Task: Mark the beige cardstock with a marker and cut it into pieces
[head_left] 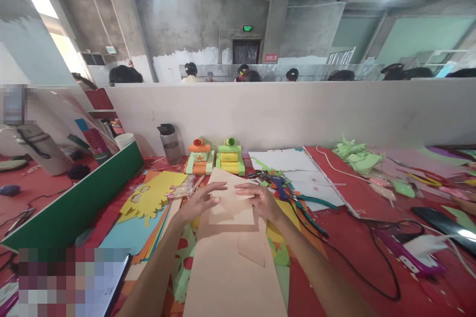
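Note:
A small pale card (pixel 232 214) is held over a long peach-coloured sheet of card (pixel 230 277), with a shadow under its lower edge. My left hand (pixel 204 202) has it at the left side, thumb on the face and fingers bent near the top. At the right side my right hand (pixel 261 200) grips it, fingers lying across the front; its thumb is mostly hidden. A smaller peach scrap (pixel 252 252) rests on the long sheet below. Green and yellow cut paper pokes out from beneath that sheet.
Two paper tank models (pixel 201 159) stand at the back, beside a water bottle (pixel 170 143). Yellow paper (pixel 154 195) lies left, pliers (pixel 312 210) and a black cable right. A green board (pixel 82 193), phone (pixel 446 225) and purple power strip (pixel 412 255) flank the workspace. People sit beyond the white partition.

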A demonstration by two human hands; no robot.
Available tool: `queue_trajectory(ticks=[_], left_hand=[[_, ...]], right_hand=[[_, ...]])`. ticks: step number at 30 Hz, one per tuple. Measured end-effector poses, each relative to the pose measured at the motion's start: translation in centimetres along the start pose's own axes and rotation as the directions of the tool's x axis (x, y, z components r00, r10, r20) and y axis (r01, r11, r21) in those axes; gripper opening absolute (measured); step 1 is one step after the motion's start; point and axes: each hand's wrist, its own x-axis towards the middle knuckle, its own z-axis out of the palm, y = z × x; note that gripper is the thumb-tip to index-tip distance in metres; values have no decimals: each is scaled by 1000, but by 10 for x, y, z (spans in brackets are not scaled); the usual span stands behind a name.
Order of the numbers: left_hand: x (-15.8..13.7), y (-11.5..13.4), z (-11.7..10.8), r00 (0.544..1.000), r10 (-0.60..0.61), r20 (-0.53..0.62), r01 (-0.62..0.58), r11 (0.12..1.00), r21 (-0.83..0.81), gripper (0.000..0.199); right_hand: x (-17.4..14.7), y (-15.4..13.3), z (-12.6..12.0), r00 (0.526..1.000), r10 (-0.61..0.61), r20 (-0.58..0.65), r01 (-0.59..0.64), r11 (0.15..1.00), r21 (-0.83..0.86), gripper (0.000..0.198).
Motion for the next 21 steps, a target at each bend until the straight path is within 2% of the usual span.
queue_trajectory(ticks=[2, 6, 10, 13, 16, 19, 21], left_hand=[[0, 2, 3, 1000, -4, -1, 4, 1000, -13, 57], [5, -5, 7, 993, -41, -115, 44, 999, 27, 52], [10, -17, 8, 980, -91, -175, 89, 996, -20, 50], [12, -24, 8, 977, -102, -190, 90, 994, -69, 51], [13, -29, 8, 965, -119, -232, 107, 992, -64, 49], [16, -33, 9, 947, -98, -306, 102, 995, -3, 42], [18, -37, 9, 938, -75, -338, 90, 995, 30, 37]], right_hand=[[-1, 0, -1, 999, -52, -17, 51, 997, -54, 45], [-2, -1, 0, 994, -102, -35, 98, 990, -105, 43], [-2, 1, 3, 998, -19, -55, 18, 999, -32, 49], [-2, 0, 3, 998, 32, -56, -28, 997, 70, 45], [-4, -8, 0, 994, 107, 17, -108, 972, 210, 46], [-7, -16, -2, 973, 154, 172, -205, 919, 338, 74], [-7, -18, 0, 965, 180, 191, -237, 911, 337, 80]])
